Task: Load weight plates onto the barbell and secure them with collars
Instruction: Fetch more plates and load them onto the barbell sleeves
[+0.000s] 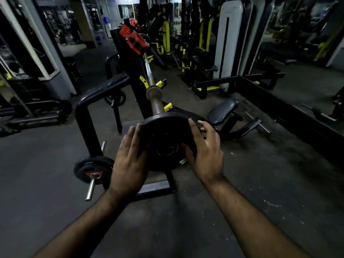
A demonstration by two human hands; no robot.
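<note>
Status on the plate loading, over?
Left grip flat on weight plate rim, right grip clasps it. Plate at near end of barbell sleeve, seating unclear. Red collars at far end; sleeve bare.

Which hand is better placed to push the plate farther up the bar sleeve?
Left, probably. The left hand lies flat against the weight plate with straight fingers, ready to push; the right hand only hooks the rim from the side.
</note>
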